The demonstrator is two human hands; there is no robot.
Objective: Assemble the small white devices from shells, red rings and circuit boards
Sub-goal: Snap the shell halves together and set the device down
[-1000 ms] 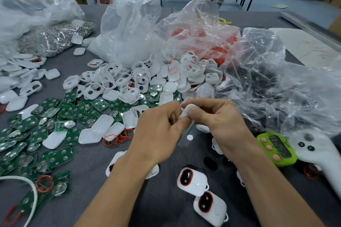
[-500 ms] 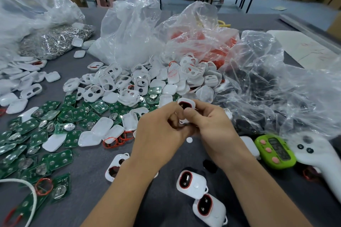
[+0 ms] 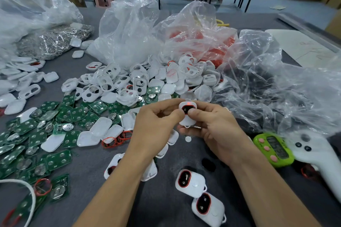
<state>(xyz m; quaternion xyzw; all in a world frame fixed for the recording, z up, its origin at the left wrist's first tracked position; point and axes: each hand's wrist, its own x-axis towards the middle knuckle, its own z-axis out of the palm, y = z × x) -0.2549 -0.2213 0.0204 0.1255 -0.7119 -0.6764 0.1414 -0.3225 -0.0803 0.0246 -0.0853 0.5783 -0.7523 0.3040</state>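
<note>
Dozens of white shells (image 3: 140, 83) heap beyond us, and green circuit boards (image 3: 55, 116) spread to the left. Our left hand (image 3: 153, 127) and right hand (image 3: 215, 129) meet above the table, fingers curled, pinching one device (image 3: 187, 116) by its red-ringed face. We judge we're pressing it closed. Next it needs setting beside the two finished devices (image 3: 191, 182).

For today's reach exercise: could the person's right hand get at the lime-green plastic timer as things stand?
Probably, once freed: the right hand pinches the small white plastic device, but the lime-green plastic timer lies uncovered beside it.
</note>
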